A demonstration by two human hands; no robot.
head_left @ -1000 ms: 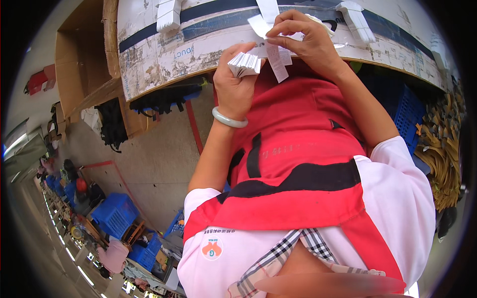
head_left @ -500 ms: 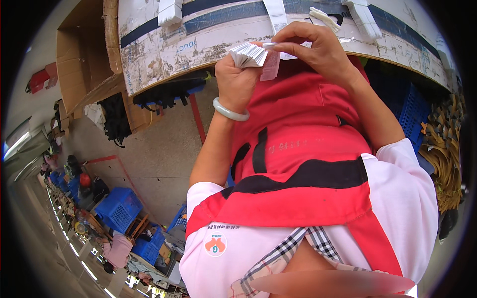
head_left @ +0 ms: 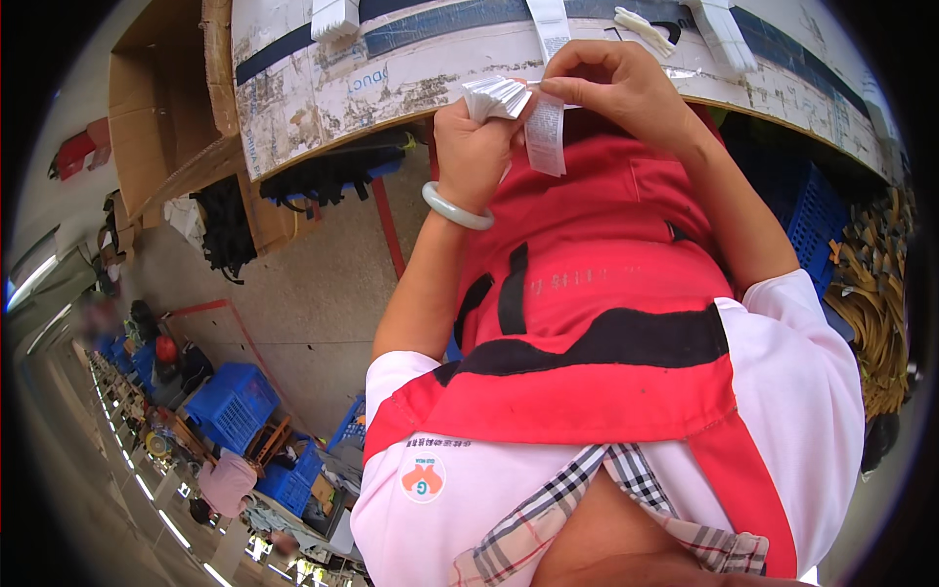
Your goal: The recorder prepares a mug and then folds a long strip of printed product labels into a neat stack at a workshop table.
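My left hand (head_left: 471, 155), with a pale bangle (head_left: 456, 208) on its wrist, is closed around a fanned stack of white folded labels (head_left: 496, 99). Beside the stack hangs a single printed label strip (head_left: 546, 135), white and slightly see-through. The thumb and fingers of my right hand (head_left: 626, 95) pinch its upper end. Both hands are close together at the table's near edge, in front of my red apron (head_left: 597, 225).
The worn white tabletop (head_left: 293, 108) carries a bundle of white labels (head_left: 335, 18), another bundle (head_left: 722, 34), a long label strip (head_left: 550, 27) and a pale glove-like item (head_left: 646, 29). An open cardboard box (head_left: 171, 117) is at the left, a blue crate (head_left: 807, 220) under the table at right.
The label strip beside the stack now hangs unfolded and flat, its printed side in view. My right hand has shifted slightly, still pinching. My left hand keeps the stack.
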